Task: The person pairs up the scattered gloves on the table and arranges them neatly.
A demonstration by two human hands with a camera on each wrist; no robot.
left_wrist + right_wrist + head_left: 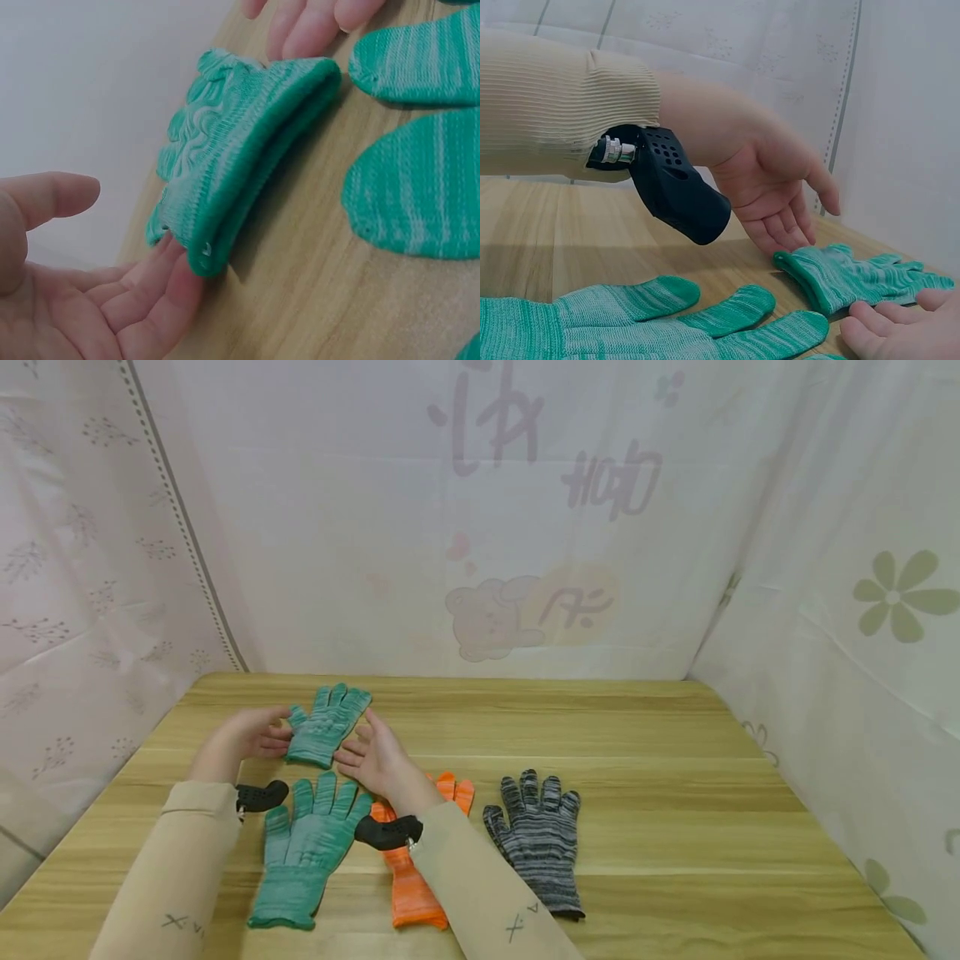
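A green-and-white knit glove (324,727) lies near the table's far left edge, between both hands. At its left side my left hand (251,735) has relaxed fingers touching the cuff edge; in the left wrist view the thumb (64,196) stands apart from the cloth. My right hand (378,756) is at the glove's right side, palm turned inward and fingers loosely extended. In the left wrist view its fingertips (304,30) are beside the cuff; whether they touch cannot be told. A second green glove (303,843) lies flat nearer me, below the first.
An orange glove (412,889) lies partly hidden under the right forearm. To its right is a black-and-grey striped glove (540,835), its cuff partly behind the sleeve. Patterned curtains (360,568) enclose the wooden table (675,810) at the back and sides.
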